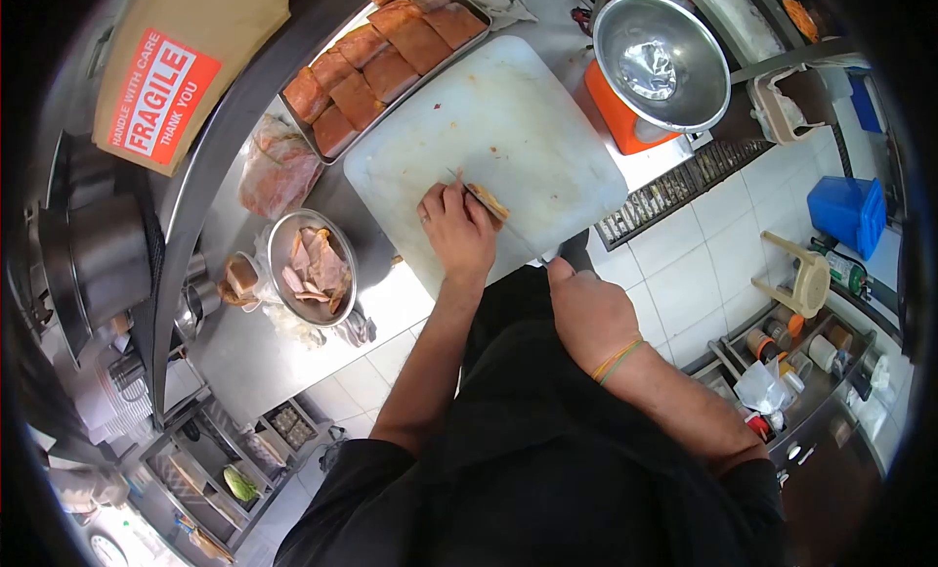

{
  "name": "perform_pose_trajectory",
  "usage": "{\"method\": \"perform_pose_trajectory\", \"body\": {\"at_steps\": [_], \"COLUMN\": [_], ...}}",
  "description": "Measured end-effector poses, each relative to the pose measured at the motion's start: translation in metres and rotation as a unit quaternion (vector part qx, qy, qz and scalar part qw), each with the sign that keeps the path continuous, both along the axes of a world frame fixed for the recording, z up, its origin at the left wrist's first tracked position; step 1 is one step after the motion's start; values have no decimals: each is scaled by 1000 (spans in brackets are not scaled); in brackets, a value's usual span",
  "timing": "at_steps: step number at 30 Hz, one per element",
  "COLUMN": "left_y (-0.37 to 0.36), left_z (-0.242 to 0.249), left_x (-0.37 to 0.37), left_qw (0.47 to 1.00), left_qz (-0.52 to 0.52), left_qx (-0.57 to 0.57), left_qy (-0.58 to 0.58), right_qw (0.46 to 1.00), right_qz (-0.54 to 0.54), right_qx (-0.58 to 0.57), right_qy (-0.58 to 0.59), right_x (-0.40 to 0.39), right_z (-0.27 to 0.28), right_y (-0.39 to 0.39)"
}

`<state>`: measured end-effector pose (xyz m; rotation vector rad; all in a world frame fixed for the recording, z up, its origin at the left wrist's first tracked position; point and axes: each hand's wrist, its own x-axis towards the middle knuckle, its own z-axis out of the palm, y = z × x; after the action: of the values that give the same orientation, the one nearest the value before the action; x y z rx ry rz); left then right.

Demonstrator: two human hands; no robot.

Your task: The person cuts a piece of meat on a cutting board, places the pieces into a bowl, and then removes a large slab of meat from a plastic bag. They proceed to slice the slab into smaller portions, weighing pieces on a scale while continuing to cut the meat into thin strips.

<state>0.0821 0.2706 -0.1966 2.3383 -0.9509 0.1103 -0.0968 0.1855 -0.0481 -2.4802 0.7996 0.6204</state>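
Observation:
On the white cutting board [430, 117], my left hand [457, 230] rests with curled fingers against a small piece of browned meat [489, 201], holding it down. The fingers partly cover the piece. At the board's near edge my right hand [594, 318] is closed round the handle of a knife [526, 242]. Its thin blade runs up across the board toward the meat, and its tip is hidden near my left fingers. A few small crumbs are scattered on the board.
Beyond the board stands a metal tray [327, 156] of reddish-brown meat blocks. A steel bowl [354, 274] of meat pieces and a bagged piece of meat [278, 171] lie left. At the right, a large steel bowl [718, 98] sits on an orange base [616, 117].

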Motion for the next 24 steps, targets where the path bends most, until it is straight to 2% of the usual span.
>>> {"method": "perform_pose_trajectory", "body": {"at_steps": [7, 17, 24], "left_y": [-2, 0, 0], "left_z": [1, 5, 6], "left_x": [1, -1, 2], "left_qw": [1000, 1000, 999], "left_qz": [-8, -12, -25], "left_qx": [4, 19, 14], "left_qy": [-6, 10, 15], "right_qw": [996, 999, 997], "right_qz": [-31, -26, -31], "right_qx": [37, 20, 27], "right_qy": [-71, -23, -62], "right_x": [30, 4, 27], "right_z": [-31, -16, -82], "right_y": [-5, 3, 2]}}
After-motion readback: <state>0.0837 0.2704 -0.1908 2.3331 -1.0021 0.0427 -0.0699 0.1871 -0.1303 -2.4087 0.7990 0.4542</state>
